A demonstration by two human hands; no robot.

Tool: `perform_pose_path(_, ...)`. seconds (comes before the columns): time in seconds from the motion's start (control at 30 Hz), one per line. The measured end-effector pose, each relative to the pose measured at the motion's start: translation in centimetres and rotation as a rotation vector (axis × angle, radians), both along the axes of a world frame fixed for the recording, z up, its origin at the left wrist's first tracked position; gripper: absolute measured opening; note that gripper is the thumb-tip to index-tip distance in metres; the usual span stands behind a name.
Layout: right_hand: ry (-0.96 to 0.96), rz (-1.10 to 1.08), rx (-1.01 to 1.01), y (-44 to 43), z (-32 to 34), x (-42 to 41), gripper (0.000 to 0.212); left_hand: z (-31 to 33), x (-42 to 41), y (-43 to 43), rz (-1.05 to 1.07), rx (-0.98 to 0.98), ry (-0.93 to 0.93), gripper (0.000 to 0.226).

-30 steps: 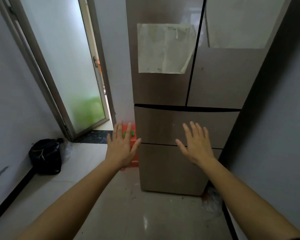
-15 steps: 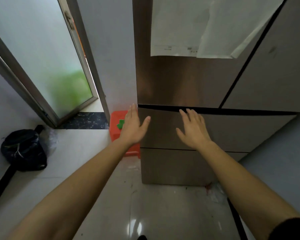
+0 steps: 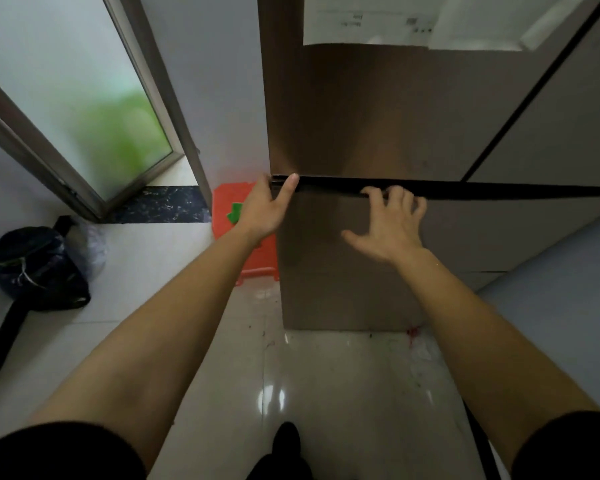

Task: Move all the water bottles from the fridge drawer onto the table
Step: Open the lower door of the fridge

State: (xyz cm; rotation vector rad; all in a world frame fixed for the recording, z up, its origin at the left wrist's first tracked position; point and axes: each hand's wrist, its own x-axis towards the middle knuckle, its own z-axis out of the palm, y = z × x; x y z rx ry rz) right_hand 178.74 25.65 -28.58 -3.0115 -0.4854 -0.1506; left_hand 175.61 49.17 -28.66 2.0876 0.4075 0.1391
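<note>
With the fingers of our right hand curled over the top edge of the closed drawer and our left hand at its corner, grip unclear, we should pull both sides evenly; the bottles, unseen, are presumably inside.

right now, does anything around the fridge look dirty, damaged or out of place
Yes. A red smear and dark specks mark the floor tiles at the fridge base. Up on its doors, the right-hand paper sheet looks curled away at its lower edge instead of lying flat. The drawer looks shut.
</note>
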Motion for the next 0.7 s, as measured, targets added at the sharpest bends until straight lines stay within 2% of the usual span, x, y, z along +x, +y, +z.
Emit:
perform_pose_path(0.17,-0.097,-0.004,0.063,-1.4,-1.1,-3.2,0.073,-2.2,-4.1,-1.9,0.001,-0.146,-0.047,0.071)
perform_pose_path(0.3,-0.063,-0.012,0.102,-1.3,-0.9,-4.6,0.067,-2.1,-4.8,-2.3,-0.023,-0.231,-0.090,0.072)
perform_pose_path(0.43,-0.068,0.005,0.161,-2.7,-1.0,-7.0,0.060,-1.5,-7.5,-3.1,-0.052,-0.409,-0.091,0.046)
perform_pose_path(0.57,-0.146,-0.007,0.313,-5.7,-0.7,-10.5,0.056,-0.9,-12.4,-6.1,-0.015,-0.480,-0.101,0.044)
perform_pose_path(0.7,-0.088,0.044,0.439,-9.9,-0.1,-14.7,0.051,0.0,-17.3,-9.9,-0.082,-0.491,-0.015,0.046)
